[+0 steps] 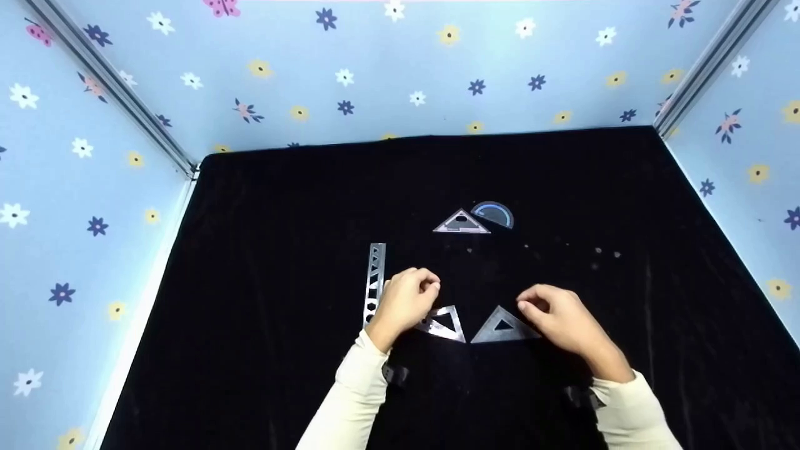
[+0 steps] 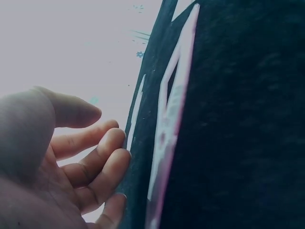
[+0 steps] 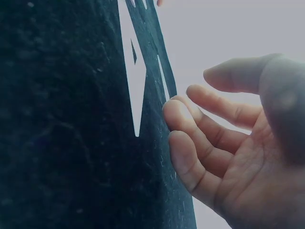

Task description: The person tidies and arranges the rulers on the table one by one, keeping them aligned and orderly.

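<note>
Shiny silver-grey straight ruler (image 1: 375,274) with a row of cut-outs runs away from the person, near end partly behind left hand (image 1: 409,297) in head view. That hand: fingers loosely curled, thumb apart, nothing gripped. Glossy pale set square (image 1: 457,326) with a triangular window, part-hidden by the same hand. Farther back: pale-edged triangle (image 1: 459,225) with oval slot. Dark half-round protractor (image 1: 494,214) with blue arc beside it; can't tell if touching. Nearer: flat grey triangle (image 1: 505,335), small window. Right hand (image 1: 559,315) by its right corner, loosely curled, holding nothing. Everything's mid-cloth, well in from edges; black cloth (image 1: 281,250) runs wide both sides, up to light-blue flowered panels (image 1: 125,219).
</note>
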A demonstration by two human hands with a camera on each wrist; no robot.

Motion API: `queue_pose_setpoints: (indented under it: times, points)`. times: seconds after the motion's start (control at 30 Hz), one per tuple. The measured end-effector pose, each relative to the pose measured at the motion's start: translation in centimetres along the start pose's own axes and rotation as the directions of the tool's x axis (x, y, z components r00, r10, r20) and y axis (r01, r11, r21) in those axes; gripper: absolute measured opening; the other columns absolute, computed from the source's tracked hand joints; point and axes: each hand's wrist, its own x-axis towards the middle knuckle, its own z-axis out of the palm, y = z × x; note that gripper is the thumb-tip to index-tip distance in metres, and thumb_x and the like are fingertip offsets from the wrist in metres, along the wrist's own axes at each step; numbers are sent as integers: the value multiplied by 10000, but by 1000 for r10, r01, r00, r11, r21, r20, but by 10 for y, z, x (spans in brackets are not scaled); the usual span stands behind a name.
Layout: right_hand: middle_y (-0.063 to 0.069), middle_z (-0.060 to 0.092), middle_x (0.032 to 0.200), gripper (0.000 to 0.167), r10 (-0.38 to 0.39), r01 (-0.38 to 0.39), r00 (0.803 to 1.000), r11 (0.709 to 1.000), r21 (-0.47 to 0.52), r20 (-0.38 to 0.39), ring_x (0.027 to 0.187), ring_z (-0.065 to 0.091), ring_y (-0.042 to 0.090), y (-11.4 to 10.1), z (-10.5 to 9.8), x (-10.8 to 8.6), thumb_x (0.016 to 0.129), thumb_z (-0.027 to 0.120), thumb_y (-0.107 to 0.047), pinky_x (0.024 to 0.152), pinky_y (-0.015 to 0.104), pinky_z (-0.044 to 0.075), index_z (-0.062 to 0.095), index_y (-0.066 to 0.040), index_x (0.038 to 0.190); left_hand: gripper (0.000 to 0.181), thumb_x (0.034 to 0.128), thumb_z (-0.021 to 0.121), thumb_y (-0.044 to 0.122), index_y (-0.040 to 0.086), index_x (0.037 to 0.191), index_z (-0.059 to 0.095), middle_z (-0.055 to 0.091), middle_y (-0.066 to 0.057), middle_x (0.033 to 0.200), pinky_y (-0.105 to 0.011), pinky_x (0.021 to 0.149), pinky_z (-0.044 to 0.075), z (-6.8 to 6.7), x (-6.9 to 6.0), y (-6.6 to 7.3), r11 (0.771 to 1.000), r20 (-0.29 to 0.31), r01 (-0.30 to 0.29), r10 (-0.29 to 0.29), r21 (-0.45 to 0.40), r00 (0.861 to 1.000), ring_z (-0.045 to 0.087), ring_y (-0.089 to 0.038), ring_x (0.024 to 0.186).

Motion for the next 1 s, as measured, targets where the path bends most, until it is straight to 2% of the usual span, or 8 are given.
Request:
queue_pose_setpoints:
  times: [0.13, 0.3, 0.43, 0.73, 1.0]
  points:
    - [-68, 694, 876, 59, -8, 8, 1000, 1000, -2, 1, 779, 610, 131, 1, 0, 8, 936, 689, -108, 742, 391, 514, 741, -112, 963, 134, 917, 644, 234, 181, 941, 765, 621, 91, 796, -382, 751, 496, -3, 7, -2, 1000, 10, 17, -17, -15, 1000, 627, -138, 778]
    - [-45, 669, 776, 64, 19, -21, 1000, 998, 59, 23, 730, 625, 169, 3, -1, 17, 947, 674, -108, 670, 282, 498, 735, -97, 963, 138, 917, 649, 228, 166, 956, 766, 632, 65, 823, -358, 746, 500, -5, 14, -5, 998, 30, 48, -47, -37, 998, 620, -144, 793]
    - [-6, 680, 758, 91, 50, -53, 998, 993, 103, 34, 721, 652, 171, 3, -1, 25, 954, 664, -117, 649, 265, 507, 730, -60, 982, 146, 923, 646, 231, 159, 975, 762, 643, 38, 866, -370, 767, 497, -6, 19, -6, 997, 57, 72, -70, -29, 996, 626, -162, 828]
    - [-1, 686, 755, 108, 68, -70, 998, 992, 102, 17, 721, 661, 148, 3, 2, 43, 951, 662, -118, 650, 255, 494, 732, -43, 987, 179, 933, 631, 260, 157, 1012, 754, 654, 4, 947, -420, 838, 485, -7, 31, -7, 995, 128, 103, -101, -4, 987, 629, -195, 930]
    - [8, 689, 749, 100, 71, -70, 997, 993, 90, -4, 725, 654, 154, 8, 7, 57, 947, 659, -114, 665, 265, 483, 735, -52, 966, 178, 936, 630, 266, 168, 1016, 755, 678, -6, 1009, -408, 896, 481, -6, 44, -9, 989, 150, 149, -146, -7, 978, 629, -196, 1001]
